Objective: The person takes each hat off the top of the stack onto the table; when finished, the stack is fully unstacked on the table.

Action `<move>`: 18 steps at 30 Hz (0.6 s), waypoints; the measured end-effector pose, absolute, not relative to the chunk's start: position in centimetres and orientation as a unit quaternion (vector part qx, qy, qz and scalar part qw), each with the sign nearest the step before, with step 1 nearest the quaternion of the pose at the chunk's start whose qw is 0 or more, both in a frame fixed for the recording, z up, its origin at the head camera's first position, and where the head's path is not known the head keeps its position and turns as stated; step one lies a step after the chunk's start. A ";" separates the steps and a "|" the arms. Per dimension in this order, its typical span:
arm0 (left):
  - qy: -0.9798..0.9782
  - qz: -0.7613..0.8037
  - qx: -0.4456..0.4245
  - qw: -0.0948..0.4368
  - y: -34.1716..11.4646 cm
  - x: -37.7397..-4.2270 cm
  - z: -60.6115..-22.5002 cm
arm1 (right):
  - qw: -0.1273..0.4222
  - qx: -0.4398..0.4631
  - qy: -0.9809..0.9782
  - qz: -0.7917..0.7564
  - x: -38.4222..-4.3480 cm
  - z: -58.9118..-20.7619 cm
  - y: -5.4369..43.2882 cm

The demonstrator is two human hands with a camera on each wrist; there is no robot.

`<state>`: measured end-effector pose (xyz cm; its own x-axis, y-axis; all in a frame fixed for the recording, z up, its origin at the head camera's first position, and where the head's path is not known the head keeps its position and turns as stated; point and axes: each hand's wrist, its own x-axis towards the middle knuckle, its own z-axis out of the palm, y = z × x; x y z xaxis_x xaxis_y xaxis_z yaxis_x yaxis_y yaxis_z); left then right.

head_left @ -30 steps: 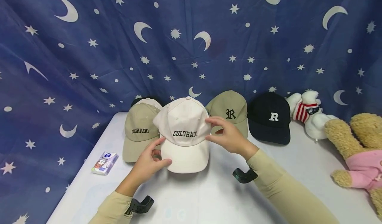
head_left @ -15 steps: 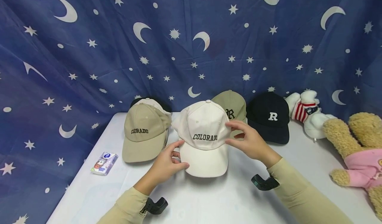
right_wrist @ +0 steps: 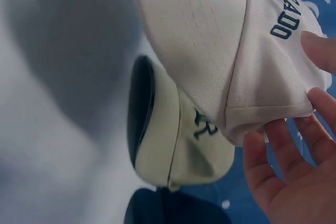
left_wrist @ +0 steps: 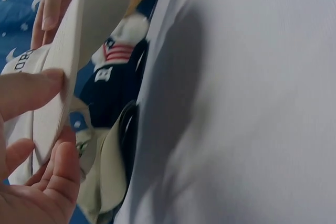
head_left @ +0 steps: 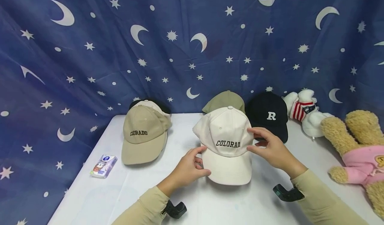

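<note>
A cream baseball cap lettered COLORADO is held above the white table, its front facing me. My left hand pinches the brim's left edge; in the left wrist view the thumb lies on top and fingers curl beneath. My right hand grips the crown's right side, with fingers under its lower edge in the right wrist view. Behind it stands a khaki cap, mostly hidden in the head view; its dark R shows in the right wrist view. A black cap with a white R is beside that.
At the left, a beige COLORADO cap stands in front of a white one and a black one. A tissue pack lies near the table's left edge. A white plush toy and a teddy bear in pink lie at the right.
Both hands have carried the cream cap rightward and slightly nearer, away from the beige cap, until it covers most of the khaki R cap. The other caps have stayed put.
</note>
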<state>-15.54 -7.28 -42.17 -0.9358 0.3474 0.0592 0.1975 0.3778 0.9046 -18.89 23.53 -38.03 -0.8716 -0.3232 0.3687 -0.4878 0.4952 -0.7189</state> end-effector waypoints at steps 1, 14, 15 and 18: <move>0.827 0.532 0.165 0.071 -6.8 -15.5 -42.2 | 0.092 0.233 -0.862 0.441 -18.7 -38.0 23.9; 0.815 0.529 0.216 0.096 -1.2 -14.8 -43.5 | 0.112 0.176 -0.886 0.413 -16.9 -39.2 29.3; 0.812 0.531 0.220 0.100 -0.8 -14.7 -43.5 | 0.114 0.172 -0.888 0.410 -16.8 -39.3 29.7; 0.809 0.529 0.229 0.112 0.2 -14.7 -43.6 | 0.118 0.161 -0.893 0.404 -16.5 -39.6 30.6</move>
